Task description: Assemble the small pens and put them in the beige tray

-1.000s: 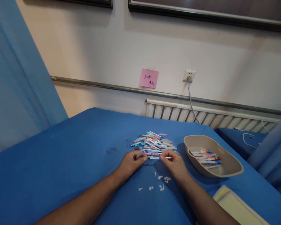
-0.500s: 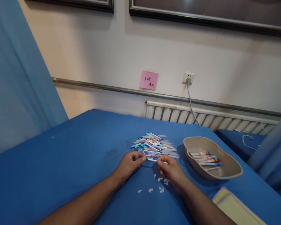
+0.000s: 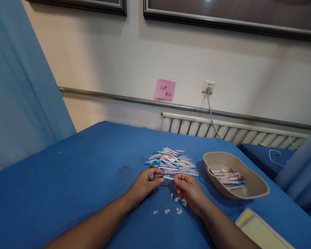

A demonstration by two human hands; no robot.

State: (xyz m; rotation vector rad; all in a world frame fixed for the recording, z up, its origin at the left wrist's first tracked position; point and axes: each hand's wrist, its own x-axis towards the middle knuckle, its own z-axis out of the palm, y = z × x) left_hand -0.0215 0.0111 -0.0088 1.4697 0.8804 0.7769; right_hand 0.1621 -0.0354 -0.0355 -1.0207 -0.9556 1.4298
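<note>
Left hand (image 3: 144, 182) is gripping a pen barrel (image 3: 151, 176), right hand (image 3: 189, 189) is pinching a white refill (image 3: 168, 178) between them; several pens (image 3: 229, 177) are already lying in the right-side basin (image 3: 259, 189) (a bigger pile (image 3: 168, 160), far-centre, is seemingly waiting).

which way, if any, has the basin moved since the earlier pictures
No: judged against the radiator beyond it, the basin has stayed put; only the whole view shifts slightly.
</note>
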